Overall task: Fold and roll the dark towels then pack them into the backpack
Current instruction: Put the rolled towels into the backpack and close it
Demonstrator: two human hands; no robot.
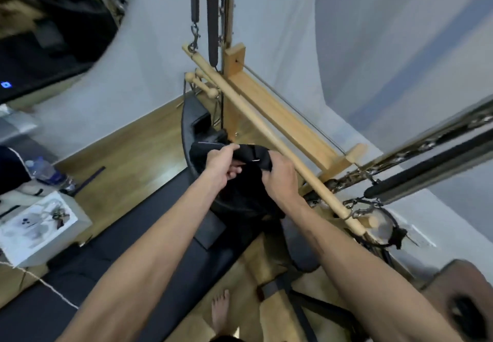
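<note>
Left hand (pixel 222 166) pinches the top rim of the black backpack (pixel 241 194), which stands on the padded bench's (pixel 133 256) far end. Right hand (pixel 280 178) grips the rim opposite. Best spread the mouth wide before packing; no towel is distinguishable.

Backpack (pixel 240 194) on padded bench (pixel 106 261), both hands at its top; wooden bar (pixel 266 130) right; box (pixel 40 224) left.

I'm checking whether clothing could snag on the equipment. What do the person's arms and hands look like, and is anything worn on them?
Both forearms are bare as far as the frame shows, with no sleeves visible. The left hand and right hand wear no gloves, and no watch or bracelet shows at either wrist. I see no rings on the fingers, though the blur could hide a thin one.
</note>
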